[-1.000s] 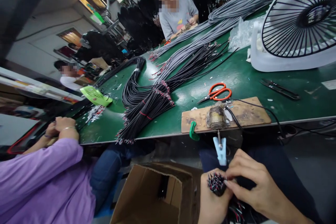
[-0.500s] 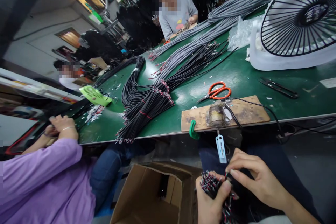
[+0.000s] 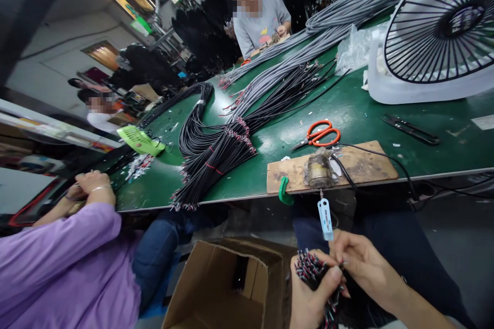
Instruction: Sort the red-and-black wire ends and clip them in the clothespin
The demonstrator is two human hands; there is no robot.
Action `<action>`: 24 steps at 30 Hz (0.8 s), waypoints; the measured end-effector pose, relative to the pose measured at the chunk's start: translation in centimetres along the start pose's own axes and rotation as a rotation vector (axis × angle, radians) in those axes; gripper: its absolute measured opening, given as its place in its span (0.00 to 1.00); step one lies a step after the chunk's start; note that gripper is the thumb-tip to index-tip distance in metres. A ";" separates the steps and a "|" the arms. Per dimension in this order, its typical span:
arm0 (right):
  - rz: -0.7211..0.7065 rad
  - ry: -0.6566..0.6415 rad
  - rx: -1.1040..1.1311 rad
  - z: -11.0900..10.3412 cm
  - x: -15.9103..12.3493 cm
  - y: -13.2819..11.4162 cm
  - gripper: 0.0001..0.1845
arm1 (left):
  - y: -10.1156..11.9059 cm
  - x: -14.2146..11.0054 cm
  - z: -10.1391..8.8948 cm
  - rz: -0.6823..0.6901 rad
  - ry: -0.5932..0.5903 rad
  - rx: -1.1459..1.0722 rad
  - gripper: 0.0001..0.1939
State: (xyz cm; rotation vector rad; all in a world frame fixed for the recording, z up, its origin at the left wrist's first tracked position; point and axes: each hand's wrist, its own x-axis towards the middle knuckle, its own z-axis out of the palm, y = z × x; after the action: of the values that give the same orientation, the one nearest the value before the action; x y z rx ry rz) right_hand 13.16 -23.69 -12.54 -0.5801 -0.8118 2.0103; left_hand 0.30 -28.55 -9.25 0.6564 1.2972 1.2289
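Observation:
My left hand is wrapped round a bundle of black cables whose red, white and black wire ends stick up in a thick cluster. Fingers pinched together, my right hand meets the left thumb at the bundle's edge and grips a cable end there; the exact wire is mostly hidden. Just above the hands, a light blue clip hangs on the shaft of a small motor. That motor is fixed to a wooden board at the table edge, beside a green clamp.
Orange-handled scissors and black thread snips lie on the green table. Black cables, grey cables and a white fan are there too. An open cardboard box stands left of my hands, near a co-worker in purple.
My right hand has shifted slightly left and down, closer against the bundle, and its fingers have drawn in. The left hand keeps its hold almost unmoved.

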 end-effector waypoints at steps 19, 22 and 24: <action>0.080 0.038 0.001 1.6 5.7 -4.3 0.25 | 1.8 2.1 -0.5 0.320 0.128 0.217 0.13; 0.105 0.009 0.098 1.4 5.5 -3.7 0.25 | 1.2 2.2 -0.5 0.264 0.163 0.246 0.16; 0.136 0.020 0.156 1.0 5.4 -3.2 0.26 | 1.2 2.2 -0.5 0.250 0.162 0.251 0.18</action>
State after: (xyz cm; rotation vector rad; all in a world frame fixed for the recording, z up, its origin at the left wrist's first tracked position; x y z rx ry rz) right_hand 11.49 -18.12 -10.08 -0.5775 -0.6111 2.1652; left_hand -0.89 -26.29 -9.07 0.9371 1.5552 1.3544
